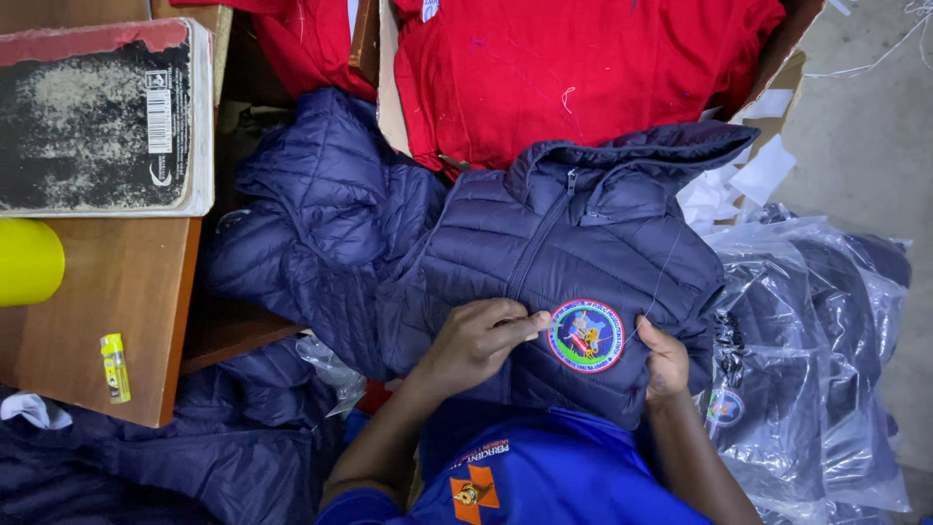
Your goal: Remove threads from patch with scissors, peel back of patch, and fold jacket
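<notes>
Wooden table (117,282) at left carries a worn book (97,117) and a yellow lighter (115,367); red garments (583,68) lie far. Near centre, the navy quilted jacket (583,233) rests on the lap. Left hand (481,340) pinches beside its round patch (586,335); right hand (666,362) grips the jacket's right edge.

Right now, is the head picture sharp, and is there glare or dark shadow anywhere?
Head view: the round patch and jacket are sharp; the left hand and right hand look clear, no motion blur. Glare shows on the plastic bags at right. Lower left, the dark cloth lies in shadow and its folds are hard to read.
</notes>
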